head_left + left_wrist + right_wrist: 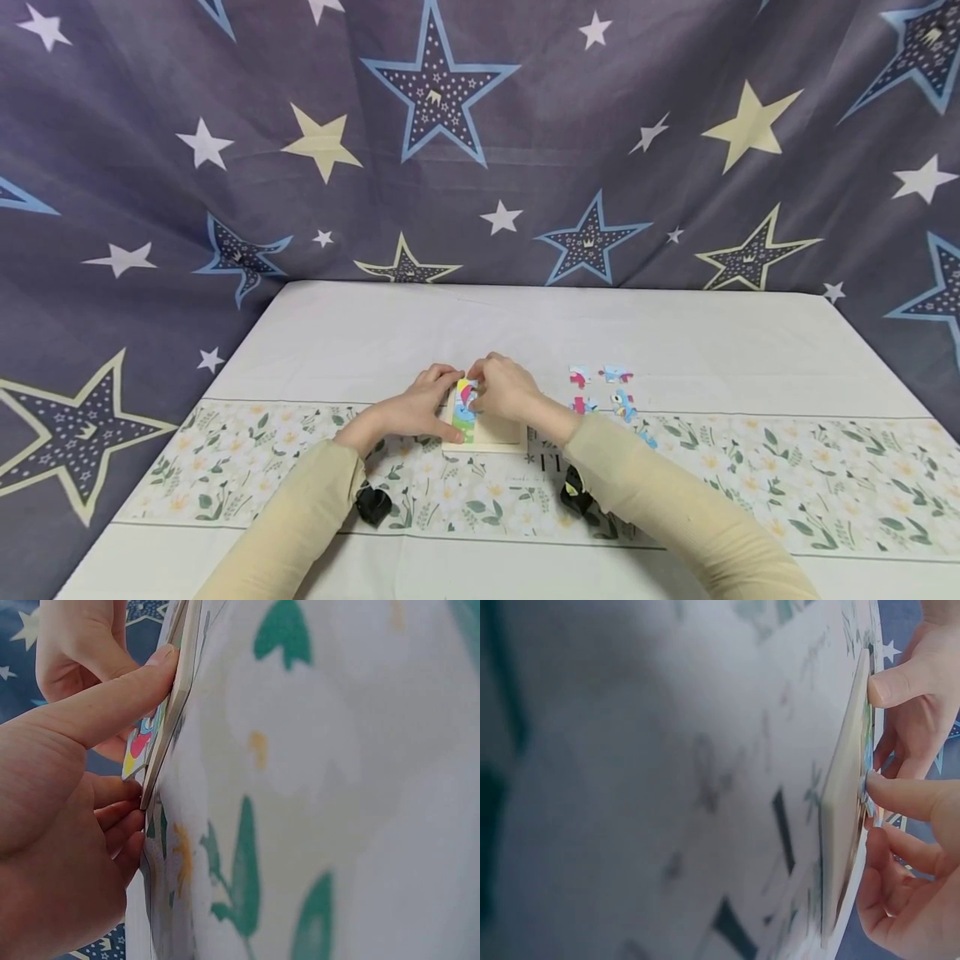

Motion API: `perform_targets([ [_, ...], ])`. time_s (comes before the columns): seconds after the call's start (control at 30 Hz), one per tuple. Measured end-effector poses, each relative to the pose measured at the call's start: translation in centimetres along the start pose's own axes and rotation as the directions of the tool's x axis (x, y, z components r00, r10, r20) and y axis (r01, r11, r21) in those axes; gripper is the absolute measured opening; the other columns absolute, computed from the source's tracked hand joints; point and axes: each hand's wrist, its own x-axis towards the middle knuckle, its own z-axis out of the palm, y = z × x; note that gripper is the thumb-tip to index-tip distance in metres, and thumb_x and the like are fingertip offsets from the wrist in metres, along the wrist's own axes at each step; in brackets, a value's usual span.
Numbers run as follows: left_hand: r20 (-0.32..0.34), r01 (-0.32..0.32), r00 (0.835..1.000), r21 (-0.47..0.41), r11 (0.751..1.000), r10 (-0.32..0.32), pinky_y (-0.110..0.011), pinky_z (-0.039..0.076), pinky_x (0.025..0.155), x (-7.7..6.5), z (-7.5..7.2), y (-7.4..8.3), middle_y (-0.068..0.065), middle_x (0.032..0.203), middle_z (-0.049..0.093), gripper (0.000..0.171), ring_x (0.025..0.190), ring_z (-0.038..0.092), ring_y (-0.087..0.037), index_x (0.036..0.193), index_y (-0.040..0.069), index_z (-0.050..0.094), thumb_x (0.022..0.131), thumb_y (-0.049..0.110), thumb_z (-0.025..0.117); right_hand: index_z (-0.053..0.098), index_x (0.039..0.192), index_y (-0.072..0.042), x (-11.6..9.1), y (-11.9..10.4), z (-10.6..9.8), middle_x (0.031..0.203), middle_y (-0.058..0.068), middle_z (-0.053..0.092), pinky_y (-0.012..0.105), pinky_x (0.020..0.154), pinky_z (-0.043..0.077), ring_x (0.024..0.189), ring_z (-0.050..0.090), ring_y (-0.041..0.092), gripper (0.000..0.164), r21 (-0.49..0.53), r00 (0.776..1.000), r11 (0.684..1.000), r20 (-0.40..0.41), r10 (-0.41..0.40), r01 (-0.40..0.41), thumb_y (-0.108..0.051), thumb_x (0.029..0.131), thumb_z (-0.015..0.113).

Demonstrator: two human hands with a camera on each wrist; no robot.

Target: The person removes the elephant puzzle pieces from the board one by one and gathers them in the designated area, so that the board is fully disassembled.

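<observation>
A shallow wooden puzzle tray [501, 432] lies on the table in front of me, its left part covered by colourful jigsaw pieces [462, 427] and its right part bare wood. My left hand [415, 408] holds the tray at its left side, thumb on the near rim and fingers by the far corner. Over the tray's far left part, my right hand [512, 392] pinches a jigsaw piece [137, 750] with red and yellow on it. That piece tilts up from the tray in the left wrist view; the right fingers partly hide it.
Several loose jigsaw pieces [623, 405] lie on the table right of the tray, one partly behind the right sleeve. A floral runner [720, 475] crosses the white tablecloth [360, 333]. Behind the table hangs a dark star-patterned curtain [480, 200]. Black devices [372, 504] sit at both wrists.
</observation>
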Motion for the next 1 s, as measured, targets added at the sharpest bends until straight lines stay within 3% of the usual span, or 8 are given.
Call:
perform_targets([
  [0.63,-0.003,-0.002,1.000,0.024,1.000,0.002,-0.049,0.023,0.106,-0.05,-0.05,0.11,-0.013,0.143,0.020,0.097,0.132,0.017,-0.030,0.144,0.001,0.022,0.073,0.041,0.074,0.063,0.094,-0.010,-0.36,0.13,0.22,0.088,0.000,0.056,0.026,0.064,0.045,0.076,0.056,0.013,0.026,0.022,0.996,0.999,-0.083,-0.031,0.033,-0.015,0.073,0.076],
  [1.0,-0.003,-0.001,1.000,0.011,1.000,0.001,-0.049,0.022,0.106,0.05,-0.08,-0.05,-0.012,0.143,0.020,0.098,0.132,0.016,-0.029,0.143,0.001,0.022,0.072,0.043,0.074,0.064,0.086,-0.013,-0.79,-0.09,-0.08,0.086,0.000,0.058,0.026,0.063,0.045,0.075,0.055,0.013,0.010,0.013,0.987,0.997,-0.142,-0.077,0.080,-0.011,0.079,0.070],
])
